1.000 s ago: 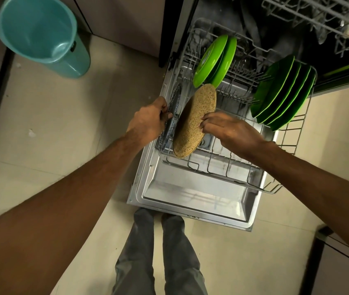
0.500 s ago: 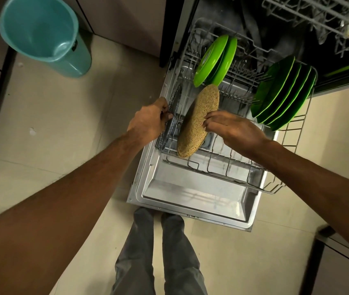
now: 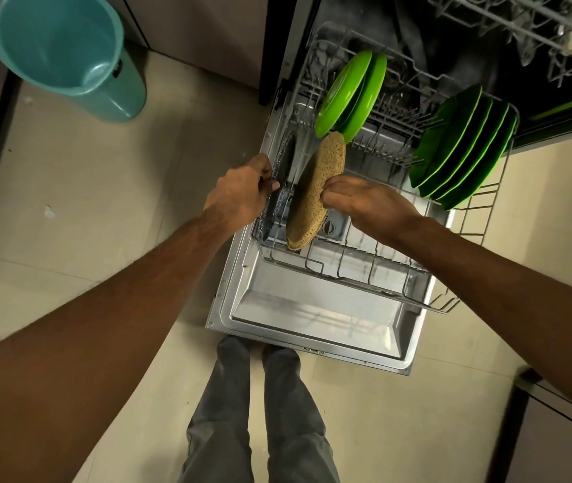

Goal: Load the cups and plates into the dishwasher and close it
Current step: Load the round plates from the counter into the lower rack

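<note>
A speckled tan plate [image 3: 314, 193] stands on edge in the front left of the pulled-out lower rack [image 3: 351, 271], and my right hand [image 3: 364, 200] grips its right rim. My left hand [image 3: 239, 193] holds a dark speckled plate [image 3: 279, 184] on edge against the rack's left side. Two bright green plates [image 3: 351, 92] stand upright behind the tan one. Several dark green plates [image 3: 466, 148] lean in a row at the rack's right end. The open dishwasher door [image 3: 312, 315] lies flat below the rack.
A teal bucket [image 3: 65, 54] stands on the tiled floor at the upper left. The upper rack [image 3: 528, 26] juts out at the top right. My legs [image 3: 260, 413] stand right at the door's front edge. Cabinet fronts border the floor on the left and lower right.
My right hand has tipped the tan plate more upright and slid it slightly left and deeper into the rack. My left hand has stayed on the dark plate.
</note>
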`<state>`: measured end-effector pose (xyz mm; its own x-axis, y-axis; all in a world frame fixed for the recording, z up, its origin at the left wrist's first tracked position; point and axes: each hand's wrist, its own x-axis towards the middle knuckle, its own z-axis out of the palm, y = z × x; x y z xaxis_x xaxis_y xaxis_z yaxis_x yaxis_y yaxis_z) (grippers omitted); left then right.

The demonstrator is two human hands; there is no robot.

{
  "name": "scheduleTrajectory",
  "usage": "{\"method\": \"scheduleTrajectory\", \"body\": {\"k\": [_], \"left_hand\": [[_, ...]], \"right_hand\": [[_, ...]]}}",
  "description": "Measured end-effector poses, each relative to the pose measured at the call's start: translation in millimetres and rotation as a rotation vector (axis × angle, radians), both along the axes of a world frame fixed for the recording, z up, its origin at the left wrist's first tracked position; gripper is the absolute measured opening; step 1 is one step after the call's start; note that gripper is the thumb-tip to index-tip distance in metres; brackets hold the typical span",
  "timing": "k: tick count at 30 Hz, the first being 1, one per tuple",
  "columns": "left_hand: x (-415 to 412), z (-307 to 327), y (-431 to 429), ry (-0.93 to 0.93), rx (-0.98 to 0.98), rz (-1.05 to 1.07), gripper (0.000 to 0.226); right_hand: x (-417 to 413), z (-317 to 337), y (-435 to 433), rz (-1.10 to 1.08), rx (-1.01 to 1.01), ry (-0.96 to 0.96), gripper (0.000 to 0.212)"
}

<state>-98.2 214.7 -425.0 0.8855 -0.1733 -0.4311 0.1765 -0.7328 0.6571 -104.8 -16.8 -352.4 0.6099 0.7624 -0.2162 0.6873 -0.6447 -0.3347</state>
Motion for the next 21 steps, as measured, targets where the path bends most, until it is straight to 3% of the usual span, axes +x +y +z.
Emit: {"method": "scheduleTrajectory", "body": {"k": [6, 15, 21], "left_hand": [[1, -1, 0, 0.0, 0.014, 0.006, 0.016], [2, -7, 1, -0.034, 0.047, 0.015, 0.014], [0, -5, 0, 0.011, 0.026, 0.013, 0.012]], "right_hand": [[4, -1, 13, -0.063, -0.007, 0.003, 0.025], [-1, -17, 16, -0.034, -0.079, 0.091, 0.046], [-5, -29, 28, -0.089, -0.059, 0.056, 0.042]]}}
